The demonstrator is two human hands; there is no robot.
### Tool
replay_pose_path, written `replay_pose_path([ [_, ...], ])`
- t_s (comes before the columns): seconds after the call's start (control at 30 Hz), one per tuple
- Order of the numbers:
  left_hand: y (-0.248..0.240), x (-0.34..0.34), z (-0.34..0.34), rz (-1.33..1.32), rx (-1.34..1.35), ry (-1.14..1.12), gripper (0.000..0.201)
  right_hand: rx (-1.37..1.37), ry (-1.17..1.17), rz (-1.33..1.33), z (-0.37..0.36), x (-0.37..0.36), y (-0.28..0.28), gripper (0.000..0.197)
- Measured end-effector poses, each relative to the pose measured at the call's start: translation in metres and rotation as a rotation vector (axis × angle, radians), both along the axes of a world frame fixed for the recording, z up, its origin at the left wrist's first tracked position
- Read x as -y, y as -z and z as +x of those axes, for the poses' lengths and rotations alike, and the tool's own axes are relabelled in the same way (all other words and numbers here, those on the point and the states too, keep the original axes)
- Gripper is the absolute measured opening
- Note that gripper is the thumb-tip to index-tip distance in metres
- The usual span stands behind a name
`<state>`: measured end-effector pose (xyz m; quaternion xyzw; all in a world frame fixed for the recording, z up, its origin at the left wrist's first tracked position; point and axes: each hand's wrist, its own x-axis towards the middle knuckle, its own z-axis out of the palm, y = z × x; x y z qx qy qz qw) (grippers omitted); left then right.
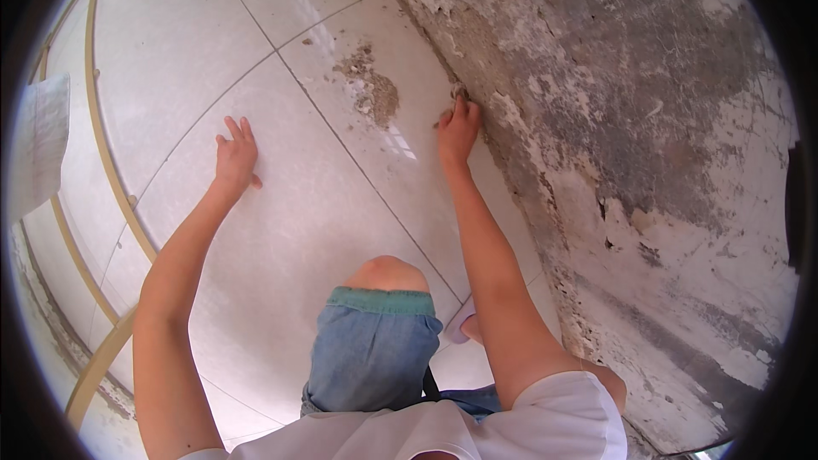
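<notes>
My left hand (236, 153) hovers over or rests lightly on the pale tiled floor (213, 247), its fingers spread and nothing in them. At the foot of the rough, peeling wall (613, 119), my right hand (460, 129) is closed, with the fingers pressed toward the corner where wall meets floor. Something small and greyish-brown shows at its fingertips, too small to name. Between the two hands, nearer the right one, lies a scatter of crumbled plaster (371, 89) on a tile.
A light wooden frame (100, 119) runs along the left side, with a pale sheet (43, 145) by it. My bent knee (388, 274) and a slipper (460, 324) on my foot are low in the middle. The damaged wall borders the right.
</notes>
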<state>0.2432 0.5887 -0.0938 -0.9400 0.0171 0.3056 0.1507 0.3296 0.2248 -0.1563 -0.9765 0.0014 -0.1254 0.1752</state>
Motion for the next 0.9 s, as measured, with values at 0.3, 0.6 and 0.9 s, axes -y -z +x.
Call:
replay_pose_path([
  [0.3, 0.005, 0.01, 0.006, -0.047, 0.04, 0.017, 0.129, 0.134, -0.139, 0.124, 0.085, -0.079, -0.007, 0.025],
  [0.6, -0.002, -0.007, -0.003, 0.042, -0.021, -0.006, 0.13, -0.082, -0.027, 0.222, -0.076, 0.006, -0.046, 0.036],
  [0.9, 0.005, -0.003, -0.001, 0.155, -0.036, 0.054, 0.134, -0.067, -0.133, 0.107, 0.007, -0.037, -0.012, 0.039],
])
